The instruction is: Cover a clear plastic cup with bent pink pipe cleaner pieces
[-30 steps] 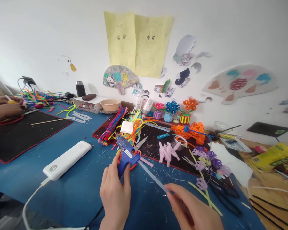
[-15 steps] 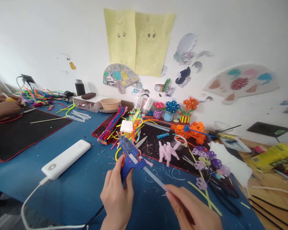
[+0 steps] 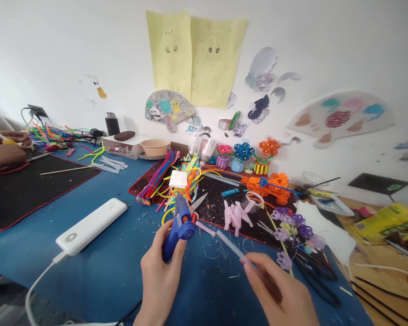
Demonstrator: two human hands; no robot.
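Note:
In the middle of the view my left hand (image 3: 161, 271) is wrapped round the handle of a blue glue gun (image 3: 180, 224), its round back end facing me. To the right, my right hand (image 3: 275, 290) pinches a translucent glue stick (image 3: 231, 244), which points up and left toward the gun. A gap separates the stick's tip from the gun. Just beyond the stick's tip lies a short pink pipe cleaner piece (image 3: 206, 228), near a pile of pink pieces (image 3: 237, 217). Behind the gun are scissors (image 3: 197, 203) with open blades.
A white power bank (image 3: 91, 226) with a cable lies at left. Bundles of pipe cleaners (image 3: 159, 176) and finished flower pots (image 3: 243, 158) stand along the wall. Purple flowers (image 3: 295, 224) lie at right. At far left, another person's hands (image 3: 10, 149) work over a black mat (image 3: 37, 190).
The glue stick has come away from the back of the gun and is now apart from it. My left hand has turned the gun so its back end faces me.

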